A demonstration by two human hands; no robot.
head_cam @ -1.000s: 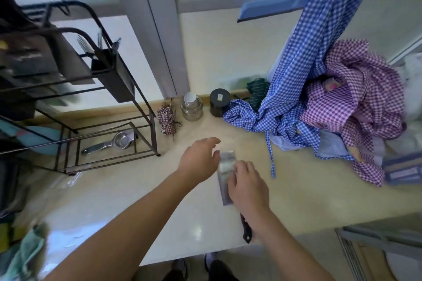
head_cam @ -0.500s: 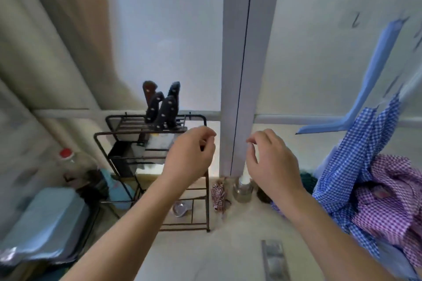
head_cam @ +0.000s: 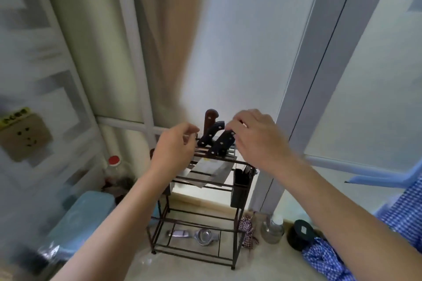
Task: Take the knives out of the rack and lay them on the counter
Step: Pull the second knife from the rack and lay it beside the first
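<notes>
A black wire rack [head_cam: 236,238] stands on the beige counter [head_cam: 182,268]. Three knives stick up from its top tier: a brown-handled knife [head_cam: 209,118] at the back, a black-handled knife [head_cam: 212,132] in the middle and a second black-handled knife [head_cam: 222,146] nearest me. Their wide steel blades [head_cam: 210,172] hang below the top bars. My right hand [head_cam: 255,137] has its fingertips closed over the upper end of the nearest black handle. My left hand [head_cam: 174,148] hovers loosely curled at the rack's left top edge, holding nothing.
A black cutlery holder [head_cam: 241,189] hangs on the rack's right side; a metal strainer [head_cam: 203,236] lies on the bottom tier. A small checked pouch [head_cam: 246,230], a glass jar [head_cam: 272,228], a black jar [head_cam: 299,234] and blue checked cloth [head_cam: 399,214] sit right. A blue container [head_cam: 80,219] is left.
My view has tilted up from the counter to the rack. Both hands have left the cleaver laid on the counter and risen to the rack's top; the right now touches a black handle.
</notes>
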